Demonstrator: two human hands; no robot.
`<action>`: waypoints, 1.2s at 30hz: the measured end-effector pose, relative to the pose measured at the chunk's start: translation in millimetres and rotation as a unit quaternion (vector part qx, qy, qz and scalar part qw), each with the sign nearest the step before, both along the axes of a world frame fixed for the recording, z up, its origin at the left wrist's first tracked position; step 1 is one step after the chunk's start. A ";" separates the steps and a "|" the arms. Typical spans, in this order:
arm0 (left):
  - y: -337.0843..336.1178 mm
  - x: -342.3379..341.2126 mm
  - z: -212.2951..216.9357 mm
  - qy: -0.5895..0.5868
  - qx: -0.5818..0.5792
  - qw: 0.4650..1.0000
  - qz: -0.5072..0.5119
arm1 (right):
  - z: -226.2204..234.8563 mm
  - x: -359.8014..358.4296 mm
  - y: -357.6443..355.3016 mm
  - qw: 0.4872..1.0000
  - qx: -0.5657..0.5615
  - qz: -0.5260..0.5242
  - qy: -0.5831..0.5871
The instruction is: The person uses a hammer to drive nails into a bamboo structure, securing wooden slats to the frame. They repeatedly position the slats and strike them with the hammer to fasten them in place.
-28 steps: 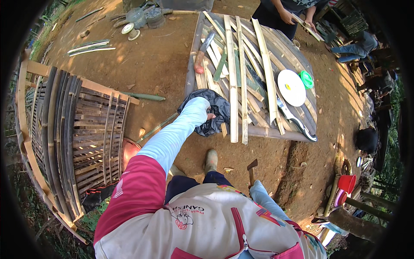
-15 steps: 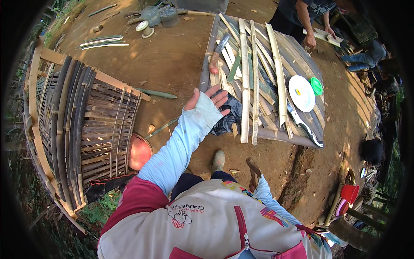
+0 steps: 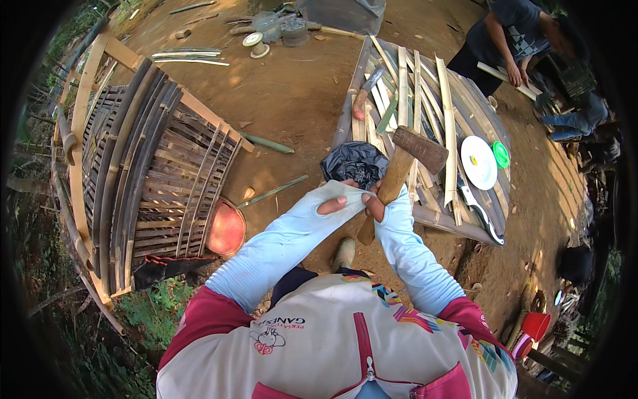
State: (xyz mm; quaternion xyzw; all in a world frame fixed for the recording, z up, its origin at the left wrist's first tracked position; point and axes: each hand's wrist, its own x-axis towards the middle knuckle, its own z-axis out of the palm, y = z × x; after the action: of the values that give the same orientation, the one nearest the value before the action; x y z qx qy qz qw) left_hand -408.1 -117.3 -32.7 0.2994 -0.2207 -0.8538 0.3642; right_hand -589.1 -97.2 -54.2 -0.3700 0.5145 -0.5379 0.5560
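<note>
White jacket: dark lettering | right grip: clamped on hatchet | left grip: cannot tell

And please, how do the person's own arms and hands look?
Light blue sleeves cover both forearms, below dark pink upper sleeves. The blue fabric partly covers the left hand, with the thumb bare. The right hand also shows a bare thumb.
</note>
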 end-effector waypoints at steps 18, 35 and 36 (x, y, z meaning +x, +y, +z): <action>65.4 69.7 -29.9 0.112 0.077 0.988 0.070 | 28.6 36.6 36.1 0.971 0.043 0.202 0.123; 80.6 63.9 -30.4 -0.302 -0.082 0.946 -0.082 | -20.7 34.6 37.4 0.984 0.095 0.146 -0.015; 78.1 64.0 -39.9 -0.422 -0.105 0.891 -0.127 | -27.4 36.9 36.8 0.987 0.086 0.138 -0.013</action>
State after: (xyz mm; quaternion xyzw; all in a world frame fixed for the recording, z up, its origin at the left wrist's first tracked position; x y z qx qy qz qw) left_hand -344.2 -39.2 -72.6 0.5607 -0.4785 -0.6578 0.1544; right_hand -552.2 -60.4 -81.6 -0.3811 0.4958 -0.4146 0.6611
